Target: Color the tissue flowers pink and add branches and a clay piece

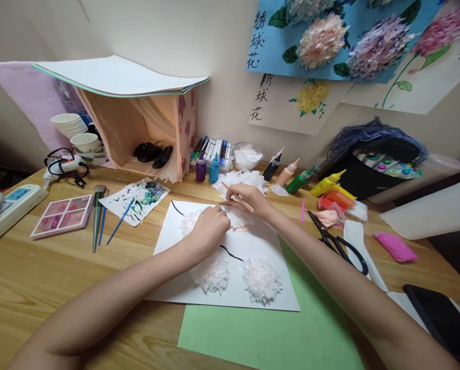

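Left hand (210, 226) fingers curled, pressing fluffy white tissue-paper flower (189, 222) on white paper sheet (253, 246), mid wooden surface (33, 277). Right hand (249, 199) fingers pinch thin wooden stick (241, 201) (tip at flower). Risk: hard poke tears tissue, shifts sheet.

Colours and patterns shown: a white sheet (253, 246) marked with black curved lines, bearing pale pink-white tissue flowers (261, 280); a light green sheet (268, 334) beneath it; a light wooden table (22, 277) with visible grain. Bottles (299, 181) are seen in purple, blue, black, peach, green and yellow — scissors (338, 244) in black. A pink palette (62, 216) and a blue wall poster (330, 36) with pink and purple blooms are included.
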`<action>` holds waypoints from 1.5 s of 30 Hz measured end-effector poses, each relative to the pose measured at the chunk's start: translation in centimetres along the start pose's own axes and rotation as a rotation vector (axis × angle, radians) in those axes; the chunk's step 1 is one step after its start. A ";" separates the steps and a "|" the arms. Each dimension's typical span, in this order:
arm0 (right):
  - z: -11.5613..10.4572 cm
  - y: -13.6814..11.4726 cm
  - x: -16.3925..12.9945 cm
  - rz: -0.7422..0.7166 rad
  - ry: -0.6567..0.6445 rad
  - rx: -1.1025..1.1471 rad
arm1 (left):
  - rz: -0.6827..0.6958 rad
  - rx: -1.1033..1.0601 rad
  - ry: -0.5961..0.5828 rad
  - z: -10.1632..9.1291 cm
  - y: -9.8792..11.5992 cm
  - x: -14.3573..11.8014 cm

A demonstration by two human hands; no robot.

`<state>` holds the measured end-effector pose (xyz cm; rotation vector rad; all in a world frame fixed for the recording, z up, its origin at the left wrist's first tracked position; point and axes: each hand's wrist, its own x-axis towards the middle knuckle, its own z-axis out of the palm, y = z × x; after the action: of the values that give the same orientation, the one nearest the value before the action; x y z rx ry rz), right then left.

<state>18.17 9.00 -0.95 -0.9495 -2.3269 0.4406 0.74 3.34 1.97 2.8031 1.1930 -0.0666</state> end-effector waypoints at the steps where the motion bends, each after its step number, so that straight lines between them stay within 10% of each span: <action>1: -0.3 -0.6 -0.5 0.040 0.043 0.060 | -0.007 -0.015 -0.003 -0.1 -0.2 0.0; 9: -0.5 -3.9 -6.1 0.358 0.234 0.568 | -0.161 -0.480 0.267 -1.6 -1.7 0.0; 16: -0.4 -5.0 -8.1 0.449 0.254 0.645 | -0.105 -0.927 0.043 -1.0 -0.7 0.4; 26: 0.9 -4.5 -10.7 0.268 0.468 0.527 | -0.169 -0.608 -0.036 0.9 0.6 -0.2; 45: 1.5 -4.0 -10.5 0.053 0.220 0.259 | -0.156 -0.256 0.191 2.1 0.7 0.4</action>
<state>21.21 -1.37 -4.20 -0.8874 -1.9954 0.6105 1.52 2.96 -0.14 2.5362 1.3507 0.3259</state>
